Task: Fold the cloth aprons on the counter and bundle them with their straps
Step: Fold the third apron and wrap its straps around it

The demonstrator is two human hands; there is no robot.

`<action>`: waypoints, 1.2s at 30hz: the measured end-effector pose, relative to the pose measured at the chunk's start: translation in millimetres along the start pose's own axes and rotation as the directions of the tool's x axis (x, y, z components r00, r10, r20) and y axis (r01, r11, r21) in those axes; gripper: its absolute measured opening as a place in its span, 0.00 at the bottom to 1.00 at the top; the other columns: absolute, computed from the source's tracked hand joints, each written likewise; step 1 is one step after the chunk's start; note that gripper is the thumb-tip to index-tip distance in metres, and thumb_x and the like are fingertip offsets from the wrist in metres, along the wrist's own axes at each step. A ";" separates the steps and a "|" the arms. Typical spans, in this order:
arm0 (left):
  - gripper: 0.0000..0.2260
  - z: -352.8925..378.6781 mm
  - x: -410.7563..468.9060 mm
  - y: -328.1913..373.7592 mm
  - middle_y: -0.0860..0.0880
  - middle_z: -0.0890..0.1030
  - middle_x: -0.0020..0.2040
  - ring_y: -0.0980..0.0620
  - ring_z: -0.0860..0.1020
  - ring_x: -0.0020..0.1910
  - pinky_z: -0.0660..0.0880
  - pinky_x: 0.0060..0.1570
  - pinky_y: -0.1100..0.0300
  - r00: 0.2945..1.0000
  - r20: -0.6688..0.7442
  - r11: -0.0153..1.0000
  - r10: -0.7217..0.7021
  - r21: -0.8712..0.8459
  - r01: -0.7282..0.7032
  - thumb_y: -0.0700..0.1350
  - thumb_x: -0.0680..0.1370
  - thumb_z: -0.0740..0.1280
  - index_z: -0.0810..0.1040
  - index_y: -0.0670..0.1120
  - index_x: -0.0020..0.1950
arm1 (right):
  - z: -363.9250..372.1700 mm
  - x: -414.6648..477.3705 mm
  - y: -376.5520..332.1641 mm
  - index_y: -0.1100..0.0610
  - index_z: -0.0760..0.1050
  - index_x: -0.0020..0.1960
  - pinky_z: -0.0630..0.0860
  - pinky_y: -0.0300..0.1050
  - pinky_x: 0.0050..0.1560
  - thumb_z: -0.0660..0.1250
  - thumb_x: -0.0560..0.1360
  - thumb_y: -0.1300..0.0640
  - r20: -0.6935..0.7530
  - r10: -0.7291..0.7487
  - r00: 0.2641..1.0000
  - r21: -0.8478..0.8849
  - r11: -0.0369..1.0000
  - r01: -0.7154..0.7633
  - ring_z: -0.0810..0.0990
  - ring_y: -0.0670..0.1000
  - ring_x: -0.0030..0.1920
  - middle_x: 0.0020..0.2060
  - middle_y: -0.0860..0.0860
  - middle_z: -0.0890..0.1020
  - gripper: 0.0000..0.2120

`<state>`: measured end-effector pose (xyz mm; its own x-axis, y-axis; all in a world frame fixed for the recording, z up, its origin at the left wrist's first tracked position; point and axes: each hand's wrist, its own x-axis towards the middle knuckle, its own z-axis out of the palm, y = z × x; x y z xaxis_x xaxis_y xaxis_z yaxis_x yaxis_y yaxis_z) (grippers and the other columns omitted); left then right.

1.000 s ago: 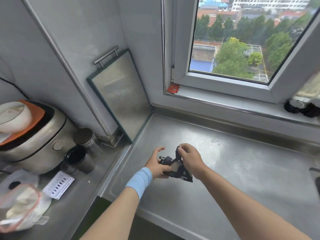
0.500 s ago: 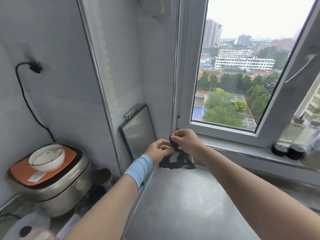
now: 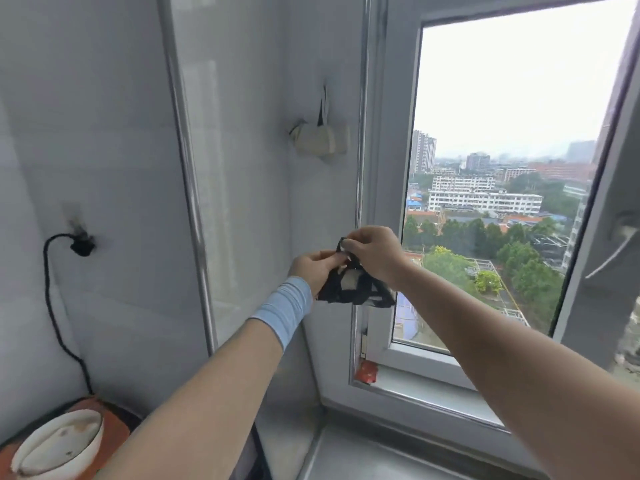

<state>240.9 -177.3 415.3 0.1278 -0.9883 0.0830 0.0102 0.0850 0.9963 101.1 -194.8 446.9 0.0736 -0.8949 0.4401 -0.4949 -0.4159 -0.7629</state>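
While the left hand (image 3: 317, 271) curls its fingers round the small black folded cloth bundle (image 3: 356, 292), the right hand (image 3: 375, 256) pinches the bundle's black strap (image 3: 343, 244) at the top; the bundle is held in mid-air between both hands, in front of the grey tiled wall (image 3: 249, 188), just beside the white-framed window (image 3: 388, 209)

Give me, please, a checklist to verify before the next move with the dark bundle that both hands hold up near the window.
1. Left hand grips the dark bundle: ok.
2. Right hand pinches the strap end at the top of the bundle: ok.
3. Bundle is wrapped tight and the strap is secured: cannot tell.
4. Bundle is held up, resting on no surface: ok.
5. Room is left beside the beige bundle hanging on the wall above: cannot tell.
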 end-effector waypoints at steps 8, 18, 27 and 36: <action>0.02 -1.3 79.2 129.0 0.49 0.81 0.43 0.49 0.79 0.43 0.76 0.46 0.59 0.800 -0.226 0.800 0.556 0.408 -0.441 0.44 0.75 0.68 0.77 0.47 0.46 | -27.0 115.8 -73.1 0.51 0.81 0.44 0.73 0.41 0.38 0.66 0.77 0.53 -0.152 -0.202 0.968 -0.027 0.979 0.200 0.80 0.46 0.41 0.39 0.46 0.83 0.06; 0.09 -3.3 143.4 234.8 0.52 0.86 0.46 0.52 0.83 0.45 0.79 0.49 0.60 0.715 -0.187 0.710 0.674 0.434 -0.556 0.42 0.74 0.67 0.86 0.51 0.47 | -50.9 204.3 -144.9 0.54 0.84 0.44 0.78 0.43 0.44 0.67 0.76 0.56 -0.365 -0.238 0.900 0.025 0.964 0.265 0.81 0.48 0.43 0.40 0.48 0.84 0.07; 0.11 1.7 200.2 275.9 0.49 0.85 0.53 0.46 0.82 0.51 0.78 0.54 0.57 0.749 -0.202 0.700 0.631 0.564 -0.437 0.44 0.76 0.65 0.86 0.51 0.52 | -49.4 278.6 -162.1 0.55 0.84 0.38 0.75 0.39 0.31 0.69 0.75 0.57 -0.369 -0.171 0.913 -0.038 0.985 0.169 0.80 0.49 0.35 0.33 0.48 0.82 0.09; 0.09 -2.9 224.9 277.7 0.50 0.85 0.52 0.50 0.82 0.49 0.77 0.50 0.62 0.788 -0.201 0.752 0.582 0.501 -0.428 0.44 0.76 0.68 0.86 0.49 0.52 | -47.8 300.9 -166.8 0.58 0.77 0.36 0.65 0.38 0.25 0.70 0.72 0.56 -0.360 -0.059 0.931 -0.086 0.996 0.030 0.73 0.49 0.30 0.30 0.51 0.76 0.09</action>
<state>275.4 -375.6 710.6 0.3064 -0.7034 0.6414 -0.5441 0.4235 0.7243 164.5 -387.0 729.2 -0.2141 -0.7504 0.6254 -0.5648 -0.4272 -0.7060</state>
